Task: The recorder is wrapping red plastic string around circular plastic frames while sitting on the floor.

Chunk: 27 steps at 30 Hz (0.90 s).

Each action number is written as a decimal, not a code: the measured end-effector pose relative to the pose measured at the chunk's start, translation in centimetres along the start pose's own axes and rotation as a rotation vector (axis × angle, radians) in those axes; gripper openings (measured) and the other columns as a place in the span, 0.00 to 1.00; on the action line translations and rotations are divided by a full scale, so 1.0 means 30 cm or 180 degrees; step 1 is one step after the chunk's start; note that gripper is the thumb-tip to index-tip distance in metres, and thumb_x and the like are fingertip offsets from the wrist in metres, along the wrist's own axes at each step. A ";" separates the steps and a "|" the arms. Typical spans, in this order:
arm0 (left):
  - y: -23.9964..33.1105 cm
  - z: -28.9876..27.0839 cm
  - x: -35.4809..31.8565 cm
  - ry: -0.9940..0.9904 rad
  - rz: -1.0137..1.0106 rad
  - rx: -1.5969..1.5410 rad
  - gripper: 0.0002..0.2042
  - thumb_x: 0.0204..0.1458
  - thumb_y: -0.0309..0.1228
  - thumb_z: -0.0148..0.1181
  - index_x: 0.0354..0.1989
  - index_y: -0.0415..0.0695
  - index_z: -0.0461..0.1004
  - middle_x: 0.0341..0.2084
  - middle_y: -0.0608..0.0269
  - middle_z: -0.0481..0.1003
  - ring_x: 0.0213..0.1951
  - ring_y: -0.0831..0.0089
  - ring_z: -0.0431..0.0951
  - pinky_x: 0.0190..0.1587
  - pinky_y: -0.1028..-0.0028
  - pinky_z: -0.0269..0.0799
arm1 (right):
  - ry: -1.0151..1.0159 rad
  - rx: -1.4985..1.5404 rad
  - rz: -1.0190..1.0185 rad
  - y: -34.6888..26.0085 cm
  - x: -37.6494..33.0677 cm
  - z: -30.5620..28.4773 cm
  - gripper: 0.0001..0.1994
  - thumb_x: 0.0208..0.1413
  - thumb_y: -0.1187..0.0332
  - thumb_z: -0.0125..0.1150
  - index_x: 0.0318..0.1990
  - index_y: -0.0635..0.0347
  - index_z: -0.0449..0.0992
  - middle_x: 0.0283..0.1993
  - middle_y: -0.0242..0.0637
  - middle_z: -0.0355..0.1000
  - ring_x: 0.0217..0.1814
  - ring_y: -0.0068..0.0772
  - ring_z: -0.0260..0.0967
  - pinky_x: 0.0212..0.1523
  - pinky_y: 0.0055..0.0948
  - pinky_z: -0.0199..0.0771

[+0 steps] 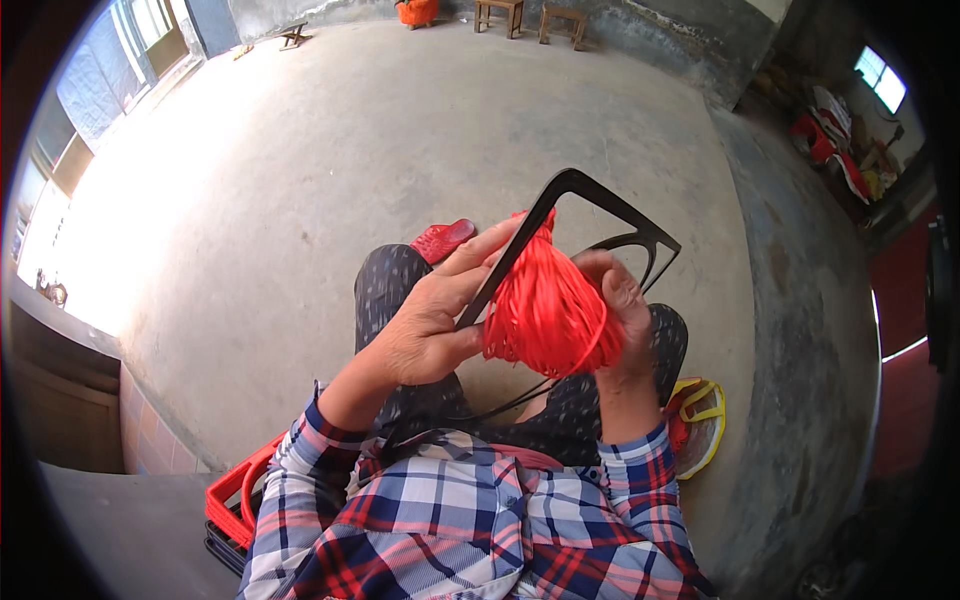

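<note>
A black flat frame (618, 206) with an angular outline and a curved inner strip is held up over my lap. A thick bundle of glossy red cord (550, 315) hangs at its left bar, gathered narrow at the top. My left hand (437, 318) is closed round that left bar, its fingers behind and its thumb against the cord. On the other side, my right hand (622, 315) cups the bundle with curled fingers, partly blurred. Thin black strips run below the bundle across my lap; where they lead is hidden.
Red frames (235, 505) stacked with black ones stand by my left hip. A clear bag with yellow edging (712, 425) sits beside my right knee. Beyond my left knee shows a red shoe (442, 240). Wooden stools (563, 24) and an orange container (417, 12) stand along the far wall.
</note>
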<state>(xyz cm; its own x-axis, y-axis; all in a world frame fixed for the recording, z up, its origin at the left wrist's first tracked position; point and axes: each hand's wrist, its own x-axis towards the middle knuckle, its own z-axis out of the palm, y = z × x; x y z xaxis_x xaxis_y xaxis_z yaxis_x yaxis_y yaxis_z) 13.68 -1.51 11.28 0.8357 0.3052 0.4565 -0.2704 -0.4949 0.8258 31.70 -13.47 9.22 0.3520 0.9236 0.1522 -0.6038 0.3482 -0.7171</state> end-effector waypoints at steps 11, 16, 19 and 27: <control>-0.011 0.045 -0.002 -0.0119 -0.0055 -0.0476 0.23 0.42 0.27 0.61 0.51 0.39 0.75 0.72 0.49 0.44 0.73 0.48 0.37 0.70 0.52 0.34 | -0.0682 0.1380 0.0123 0.161 0.093 -0.174 0.21 0.65 0.56 0.50 0.59 0.59 0.69 0.62 0.40 0.68 0.65 0.38 0.63 0.69 0.47 0.57; -0.020 0.012 -0.038 0.0075 -0.0135 -0.0139 0.17 0.45 0.31 0.64 0.45 0.39 0.76 0.72 0.47 0.43 0.74 0.48 0.34 0.70 0.52 0.33 | 0.0841 0.1027 0.0093 0.140 0.044 -0.153 0.23 0.51 0.64 0.55 0.56 0.57 0.71 0.58 0.41 0.70 0.61 0.40 0.67 0.66 0.49 0.61; -0.051 -0.014 -0.042 0.0246 -0.0370 -0.0403 0.12 0.49 0.29 0.61 0.41 0.39 0.74 0.65 0.48 0.58 0.68 0.55 0.54 0.67 0.58 0.49 | 0.0522 0.0934 -0.0240 0.109 -0.057 -0.207 0.19 0.48 0.63 0.54 0.48 0.61 0.71 0.57 0.54 0.68 0.60 0.53 0.66 0.58 0.51 0.67; -0.074 -0.066 -0.070 0.0720 -0.1454 -0.1436 0.11 0.53 0.26 0.57 0.45 0.38 0.70 0.30 0.61 0.75 0.25 0.77 0.71 0.30 0.76 0.68 | -0.2436 0.0596 0.0014 0.000 -0.196 0.010 0.22 0.62 0.48 0.53 0.39 0.62 0.66 0.33 0.50 0.75 0.33 0.50 0.76 0.50 0.48 0.65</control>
<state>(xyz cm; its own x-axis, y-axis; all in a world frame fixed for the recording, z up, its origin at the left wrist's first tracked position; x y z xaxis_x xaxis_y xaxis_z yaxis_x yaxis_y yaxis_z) 11.57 0.55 9.14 0.8061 0.5899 0.0467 -0.1279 0.0967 0.9871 29.41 -18.86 8.54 -0.1999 0.7552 0.6243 -0.7385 0.3027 -0.6025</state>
